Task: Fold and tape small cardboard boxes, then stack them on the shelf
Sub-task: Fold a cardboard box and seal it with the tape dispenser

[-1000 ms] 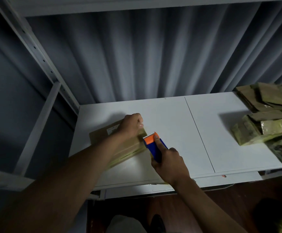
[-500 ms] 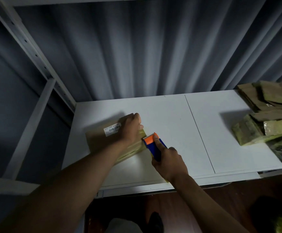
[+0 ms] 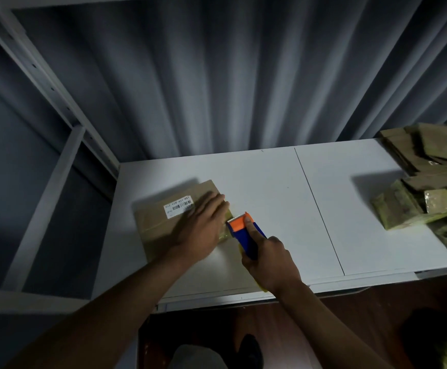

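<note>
pressing flat with straight fingers on one cardboard box (image 3: 161, 222), the left hand (image 3: 203, 225) sits just beside the right hand (image 3: 269, 258), which grips one tape dispenser (image 3: 246, 235).

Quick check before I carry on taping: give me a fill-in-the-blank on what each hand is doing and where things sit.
1. The left hand lies flat on the ____.
2. The right hand grips the blue and orange ____.
3. The white barcode label on the box lies to the ____ of the left hand.
4. The pile of flattened cardboard sits at the shelf's ____ end.

Missing words: box; tape dispenser; left; right
</note>
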